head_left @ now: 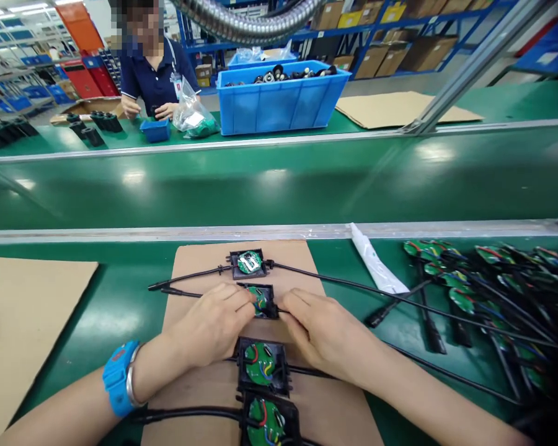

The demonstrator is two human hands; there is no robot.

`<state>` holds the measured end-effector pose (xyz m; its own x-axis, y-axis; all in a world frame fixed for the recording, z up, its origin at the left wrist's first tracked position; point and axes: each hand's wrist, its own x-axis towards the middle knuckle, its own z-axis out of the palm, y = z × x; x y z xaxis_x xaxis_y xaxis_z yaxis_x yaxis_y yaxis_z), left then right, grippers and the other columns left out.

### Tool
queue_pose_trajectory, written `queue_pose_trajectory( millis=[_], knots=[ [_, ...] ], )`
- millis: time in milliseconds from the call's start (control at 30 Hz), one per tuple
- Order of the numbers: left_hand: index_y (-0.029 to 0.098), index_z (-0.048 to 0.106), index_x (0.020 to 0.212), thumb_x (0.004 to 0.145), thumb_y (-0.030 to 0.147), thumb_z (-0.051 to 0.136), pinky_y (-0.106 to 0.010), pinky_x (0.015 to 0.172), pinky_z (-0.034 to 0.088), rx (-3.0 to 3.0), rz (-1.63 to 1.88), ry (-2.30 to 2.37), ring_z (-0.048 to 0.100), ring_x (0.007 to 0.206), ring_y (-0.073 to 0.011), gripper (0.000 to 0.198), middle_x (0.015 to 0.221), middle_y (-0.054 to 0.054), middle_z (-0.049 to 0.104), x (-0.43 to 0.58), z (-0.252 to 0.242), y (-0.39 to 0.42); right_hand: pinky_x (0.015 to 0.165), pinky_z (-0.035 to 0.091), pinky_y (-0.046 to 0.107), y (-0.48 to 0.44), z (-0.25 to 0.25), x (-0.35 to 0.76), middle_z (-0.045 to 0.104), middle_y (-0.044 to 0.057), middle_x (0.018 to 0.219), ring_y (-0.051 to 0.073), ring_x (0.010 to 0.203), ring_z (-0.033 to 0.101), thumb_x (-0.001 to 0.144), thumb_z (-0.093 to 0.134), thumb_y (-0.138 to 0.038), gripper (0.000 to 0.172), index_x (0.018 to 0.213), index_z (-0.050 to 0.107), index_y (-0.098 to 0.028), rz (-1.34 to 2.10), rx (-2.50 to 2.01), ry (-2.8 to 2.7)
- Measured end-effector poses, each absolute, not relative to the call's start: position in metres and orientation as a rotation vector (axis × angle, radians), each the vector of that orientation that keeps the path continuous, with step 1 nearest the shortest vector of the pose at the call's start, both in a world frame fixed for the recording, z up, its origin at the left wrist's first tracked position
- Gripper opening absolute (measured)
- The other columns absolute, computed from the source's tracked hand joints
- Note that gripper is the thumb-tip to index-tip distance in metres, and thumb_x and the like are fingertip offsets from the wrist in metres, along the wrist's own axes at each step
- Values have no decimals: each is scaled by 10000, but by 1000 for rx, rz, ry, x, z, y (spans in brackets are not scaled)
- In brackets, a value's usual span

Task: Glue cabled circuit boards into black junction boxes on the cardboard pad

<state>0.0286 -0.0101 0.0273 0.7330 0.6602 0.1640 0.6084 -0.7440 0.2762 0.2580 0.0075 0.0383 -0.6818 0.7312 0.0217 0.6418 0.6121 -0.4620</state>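
A row of black square housings with round green circuit boards and black cables lies on a cardboard sheet (199, 260). My left hand (211, 325) and my right hand (320, 331) both press on the second housing (264, 301) from its two sides, fingertips on its edges. Another housing (247, 263) lies just beyond it. Two more, one (261, 365) and the other (270, 423), lie nearer to me between my forearms. A blue wristband (118, 378) is on my left wrist.
A pile of green boards with cables (488, 297) lies at the right, beside a white tube (374, 263). Another cardboard sheet (23, 322) is at the left. Beyond the green conveyor (279, 186), a person in a dark shirt (151, 74) works near a blue bin (279, 96).
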Motion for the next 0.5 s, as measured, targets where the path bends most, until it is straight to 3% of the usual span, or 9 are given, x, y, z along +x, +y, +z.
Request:
queue_pose_trajectory(
  millis=[200,367,500],
  knots=[
    [99,589,1002,852,44,385,-355,887,455,2754,426,1049,502,969,-216,259,1077,-98,593,30,26,-13,590,337,269,12,25,258,506,29,695,139,623,481,902,356,-131,192,777,501,-147,416,-1134,-2616],
    [120,517,1225,775,60,439,-365,789,457,2751,341,1091,489,865,-224,460,958,-90,572,35,28,-13,544,275,288,12,31,252,560,50,727,155,613,500,827,391,-43,192,810,557,-139,125,-1062,-2811],
    [121,587,1131,700,69,474,-360,757,436,2770,307,1125,471,824,-218,448,899,-81,551,42,33,-10,503,239,292,11,26,248,562,91,738,187,626,487,811,398,-25,199,818,580,-106,-113,-902,-2902]
  ],
)
